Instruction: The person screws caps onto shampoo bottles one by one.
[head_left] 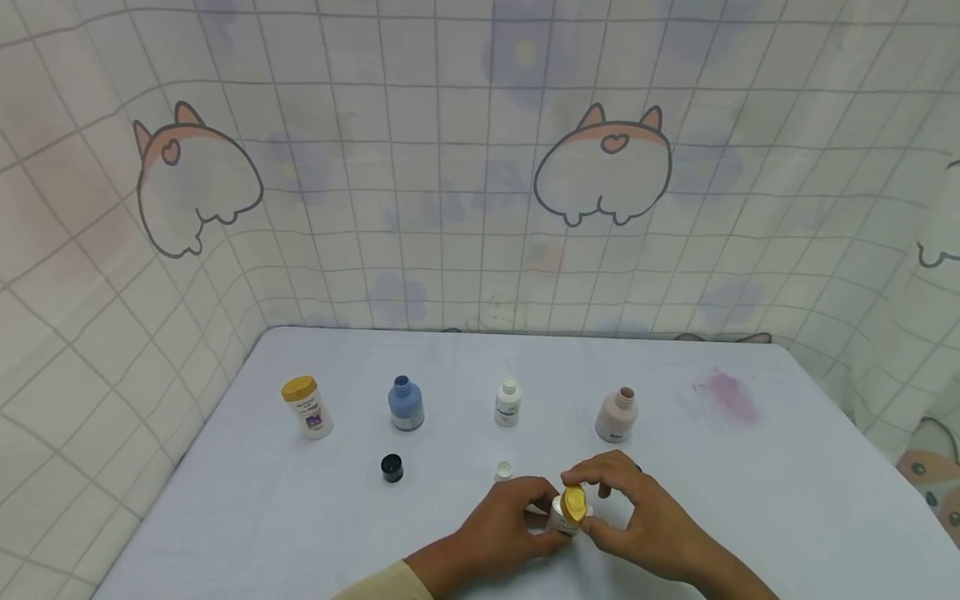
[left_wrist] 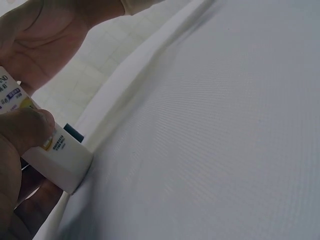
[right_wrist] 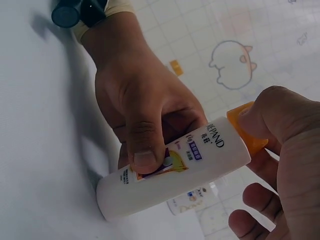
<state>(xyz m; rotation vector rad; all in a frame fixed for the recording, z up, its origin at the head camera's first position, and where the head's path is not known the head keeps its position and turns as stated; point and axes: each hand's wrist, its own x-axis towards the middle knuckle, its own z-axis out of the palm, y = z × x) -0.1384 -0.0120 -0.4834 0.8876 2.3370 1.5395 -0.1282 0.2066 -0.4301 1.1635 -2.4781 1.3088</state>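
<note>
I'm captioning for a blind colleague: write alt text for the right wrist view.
The left hand grips a white bottle while the right hand holds the orange cap at its top. Behind them, a gridded backdrop shows a cartoon animal.

White-covered desk (head_left: 247, 517): yellow-lidded white container (head_left: 308, 408); squat blue bottle (head_left: 406, 406); slim white bottle (head_left: 507, 404); squat pink bottle (head_left: 617, 417); black cap (head_left: 392, 468); white cap (head_left: 503, 471).

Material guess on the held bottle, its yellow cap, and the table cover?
White bottle: probably plastic, smooth satin; opaque wall, soft shading, printed front.
Yellow cap: likely rigid plastic, evenly coloured throughout; gloss unclear.
Table cover: looks like matte fabric; fine weave-like lines and a soft fold at the edge, though textured vinyl isn't ruled out.
</note>
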